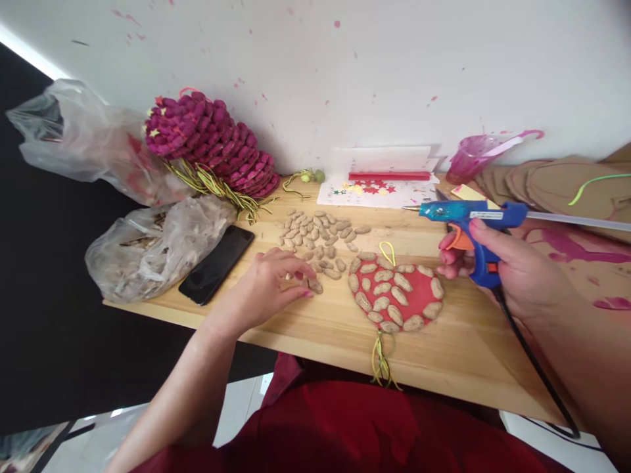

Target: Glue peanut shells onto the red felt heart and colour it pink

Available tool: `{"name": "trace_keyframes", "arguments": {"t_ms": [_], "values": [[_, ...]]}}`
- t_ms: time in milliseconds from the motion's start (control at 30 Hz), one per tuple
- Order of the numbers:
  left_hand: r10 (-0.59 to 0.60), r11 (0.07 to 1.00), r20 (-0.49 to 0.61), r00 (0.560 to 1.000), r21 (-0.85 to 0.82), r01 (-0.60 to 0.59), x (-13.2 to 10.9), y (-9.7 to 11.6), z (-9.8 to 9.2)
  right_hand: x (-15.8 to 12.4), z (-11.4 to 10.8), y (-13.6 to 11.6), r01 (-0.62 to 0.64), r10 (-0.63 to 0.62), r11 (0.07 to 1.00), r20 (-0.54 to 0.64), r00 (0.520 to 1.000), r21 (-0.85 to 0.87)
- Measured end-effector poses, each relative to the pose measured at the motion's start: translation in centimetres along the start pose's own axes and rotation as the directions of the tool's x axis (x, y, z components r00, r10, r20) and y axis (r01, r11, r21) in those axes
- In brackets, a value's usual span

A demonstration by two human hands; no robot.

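My right hand [497, 266] is wrapped round the grip of a blue glue gun [466, 213] with an orange trigger; its nozzle points left, above a red heart [397, 292] covered with peanut shells. My left hand [271, 282] rests on the wooden table [444, 355], fingers curled and pinching a peanut shell [315, 286] at the edge of a loose pile of peanut shells [318, 236]. A yellow cord loop tops the heart and a yellow tassel [381, 361] hangs from its tip over the table edge.
A black phone [217, 264] lies left of my left hand, beside two plastic bags [148, 253]. A purple pinecone-like craft [211, 141] stands at the back. White paper with star stickers [377, 187], a pink cup [470, 157] and cardboard pieces [557, 187] lie at the back right.
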State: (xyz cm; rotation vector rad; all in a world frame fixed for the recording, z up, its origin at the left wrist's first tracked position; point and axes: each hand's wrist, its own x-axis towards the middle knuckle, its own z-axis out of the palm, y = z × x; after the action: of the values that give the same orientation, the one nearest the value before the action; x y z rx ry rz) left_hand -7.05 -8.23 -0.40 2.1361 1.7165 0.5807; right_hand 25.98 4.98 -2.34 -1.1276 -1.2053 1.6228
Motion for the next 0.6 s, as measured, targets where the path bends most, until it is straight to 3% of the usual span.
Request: {"name": "trace_keyframes", "arguments": {"t_ms": [100,300,433,600], "values": [[-0.006,0.999,0.032,0.999,-0.035,0.007,-0.4,0.2,0.5,0.0,0.1,0.0,-0.003,0.003,1.0,-0.005,1.0,0.017],[-0.036,0.998,-0.002,0.999,-0.042,0.036,-0.4,-0.1,0.7,-0.2,0.6,-0.3,-0.009,0.011,0.999,-0.044,0.999,0.042],[-0.036,0.999,-0.005,0.999,-0.018,0.036,-0.3,-0.2,0.3,-0.3,0.5,-0.4,-0.002,0.002,1.0,-0.006,1.0,0.017],[0.023,0.997,-0.12,0.992,0.077,-0.014,1.3,0.3,0.3,-0.3,0.3,-0.3,-0.011,0.011,1.0,0.012,1.0,-0.005]]}}
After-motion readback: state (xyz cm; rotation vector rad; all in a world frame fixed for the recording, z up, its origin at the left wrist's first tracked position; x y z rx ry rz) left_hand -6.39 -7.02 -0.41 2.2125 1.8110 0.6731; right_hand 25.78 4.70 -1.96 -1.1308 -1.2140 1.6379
